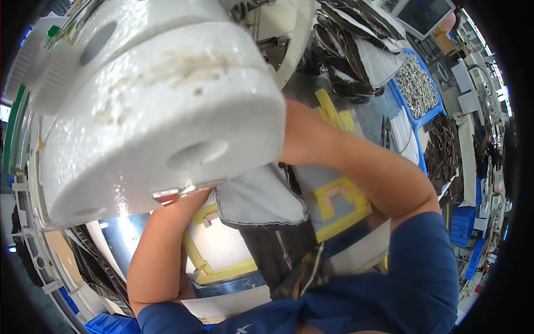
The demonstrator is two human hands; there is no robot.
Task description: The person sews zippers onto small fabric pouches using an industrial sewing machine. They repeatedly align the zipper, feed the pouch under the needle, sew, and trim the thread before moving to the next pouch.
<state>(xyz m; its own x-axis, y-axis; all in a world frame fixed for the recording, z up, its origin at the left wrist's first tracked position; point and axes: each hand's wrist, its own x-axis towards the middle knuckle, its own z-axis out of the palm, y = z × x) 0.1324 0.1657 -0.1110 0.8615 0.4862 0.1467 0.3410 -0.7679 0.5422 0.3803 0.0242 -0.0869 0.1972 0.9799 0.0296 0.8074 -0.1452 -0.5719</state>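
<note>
A large white sewing machine head (pixel 167 122) fills the upper left and covers most of my hands. From below, my left forearm (pixel 164 239) passes under it, and the hand's fingers are hidden. My right hand (pixel 300 133) shows only its back near the wrist, at the machine's right edge, with its fingers out of sight. Between my arms lies a dark fabric piece (pixel 272 245) with a metal zipper (pixel 282 247) and a light grey pocket lining (pixel 258 200). Its upper part disappears beneath the machine. Whether either hand grips it cannot be seen.
Yellow tape (pixel 345 209) marks the metal work table on both sides of the fabric. Zippered dark pieces (pixel 356 55) are heaped at the back right. Beyond my right arm are a blue tray of metal parts (pixel 414 86), dark strips (pixel 439 150) and a pointed tool (pixel 386 132).
</note>
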